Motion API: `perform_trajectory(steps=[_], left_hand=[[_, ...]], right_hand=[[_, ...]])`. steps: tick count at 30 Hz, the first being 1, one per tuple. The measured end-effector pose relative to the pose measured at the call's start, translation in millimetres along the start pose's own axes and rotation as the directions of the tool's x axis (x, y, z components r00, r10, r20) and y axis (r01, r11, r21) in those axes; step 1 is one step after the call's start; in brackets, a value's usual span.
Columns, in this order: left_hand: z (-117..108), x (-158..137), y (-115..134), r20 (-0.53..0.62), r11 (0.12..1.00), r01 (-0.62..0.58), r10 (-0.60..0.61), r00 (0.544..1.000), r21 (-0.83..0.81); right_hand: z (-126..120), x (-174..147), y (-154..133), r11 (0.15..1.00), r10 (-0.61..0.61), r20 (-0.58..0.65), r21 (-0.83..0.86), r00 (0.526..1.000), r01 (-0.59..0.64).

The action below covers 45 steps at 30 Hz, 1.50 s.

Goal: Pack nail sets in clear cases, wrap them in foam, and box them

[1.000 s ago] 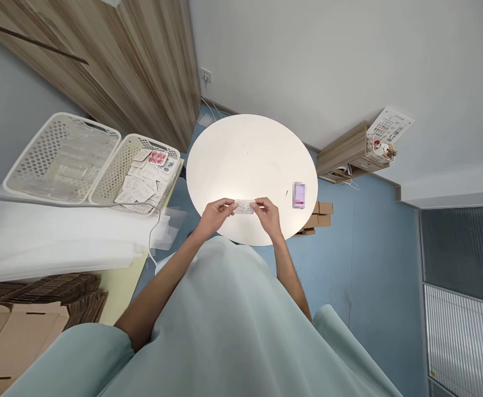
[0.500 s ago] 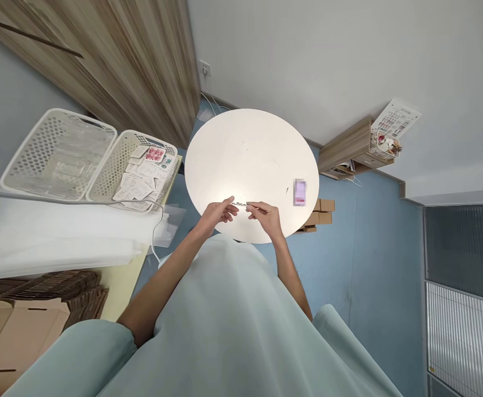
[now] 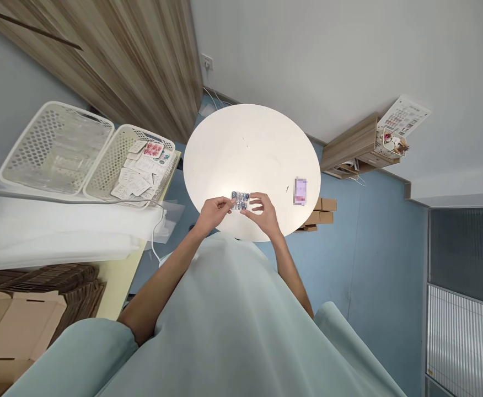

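A small card of press-on nails [image 3: 240, 200], with several shiny dark blue and silver nails in rows, is held face up just above the round white table [image 3: 250, 143]. My left hand [image 3: 214, 214] pinches its left edge between thumb and fingers. Beside the right edge, my right hand [image 3: 264, 214] has its fingers spread and curved; its thumb is at the card's lower right corner and the index fingertip is near the upper right. Whether those tips touch the card is hard to tell.
A phone-like item [image 3: 300, 191], blurred out, lies on the table's right side. Left are a white basket [image 3: 96, 179] of nail cards, another basket [image 3: 18, 149] with clear plastic packs, white wrapping sheets [image 3: 55, 234] and flat cardboard boxes [image 3: 26, 325]. Small cartons [image 3: 324, 205] sit beyond the table.
The nail card has turned from edge-on to showing its face with the nails. My right hand's fingers have spread from a pinch, while my left hand keeps its hold.
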<state>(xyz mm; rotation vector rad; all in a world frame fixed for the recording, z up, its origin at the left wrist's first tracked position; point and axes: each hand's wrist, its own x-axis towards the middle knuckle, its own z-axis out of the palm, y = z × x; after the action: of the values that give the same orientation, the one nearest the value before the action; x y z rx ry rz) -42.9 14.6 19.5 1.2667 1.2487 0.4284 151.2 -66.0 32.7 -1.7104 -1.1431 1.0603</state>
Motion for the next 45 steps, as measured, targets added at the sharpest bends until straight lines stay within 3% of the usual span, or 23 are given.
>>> perform_trajectory(steps=[3,7,15,23,32,38,45], left_hand=[[-1.0,-2.0,-7.9,-0.011,0.999,-0.004,0.004,1.000,0.034],[-6.5,-8.3,-18.1,-0.030,0.999,0.009,-0.007,1.000,0.040],[-22.9,-23.9,-44.8,-0.128,0.994,0.097,-0.102,0.987,-0.047],[-50.8,-47.7,-88.5,-0.298,0.959,0.233,-0.273,0.915,-0.161],[-96.4,-76.4,-126.2,-0.344,0.927,0.304,-0.365,0.865,-0.219],[-141.1,-71.5,-147.5,-0.365,0.931,0.310,-0.362,0.858,-0.194],[-194.8,-38.2,-155.3,-0.443,0.951,0.252,-0.307,0.842,-0.179]], right_hand=[[6.4,4.2,-1.2,0.984,-0.116,0.043,-0.128,0.992,0.120],[22.4,13.3,0.1,0.939,-0.172,0.204,-0.263,0.964,0.223],[59.1,29.0,17.8,0.898,-0.210,0.372,-0.293,0.904,0.329],[103.6,54.6,76.4,0.881,-0.143,0.373,-0.374,0.917,0.289],[141.1,72.7,121.3,0.841,-0.020,0.366,-0.496,0.930,0.214],[167.5,74.4,108.9,0.821,-0.096,0.312,-0.512,0.945,0.252],[191.5,67.7,55.3,0.797,-0.228,0.231,-0.515,0.946,0.317]])
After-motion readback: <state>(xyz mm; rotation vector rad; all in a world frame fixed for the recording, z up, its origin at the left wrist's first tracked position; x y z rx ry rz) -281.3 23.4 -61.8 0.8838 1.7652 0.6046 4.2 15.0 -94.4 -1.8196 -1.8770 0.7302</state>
